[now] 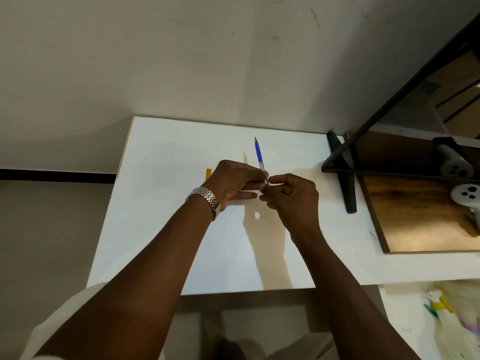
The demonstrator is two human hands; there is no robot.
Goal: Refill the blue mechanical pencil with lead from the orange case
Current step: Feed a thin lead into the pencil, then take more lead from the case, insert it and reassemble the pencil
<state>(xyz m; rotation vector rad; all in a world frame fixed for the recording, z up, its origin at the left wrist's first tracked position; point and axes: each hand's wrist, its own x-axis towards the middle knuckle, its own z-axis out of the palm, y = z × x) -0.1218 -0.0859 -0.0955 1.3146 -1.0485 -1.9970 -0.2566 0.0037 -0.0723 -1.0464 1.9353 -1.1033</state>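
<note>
My left hand (235, 179) grips the blue mechanical pencil (259, 154) by its silver rear end, holding it above the white table (161, 229) with its tip pointing away from me. My right hand (291, 197) is at the pencil's rear end, thumb and forefinger pinched together there; whether they hold a lead or the cap is too small to tell. The orange case (208, 174) lies on the table just behind my left hand, mostly hidden by it. A metal watch sits on my left wrist.
A black-framed shelf (368, 126) with a wooden board (415, 216) stands at the right, holding white spools (455, 168). A black cylinder (348, 188) lies beside it. A wall rises behind the table. Soft coloured items (441, 307) lie at the lower right.
</note>
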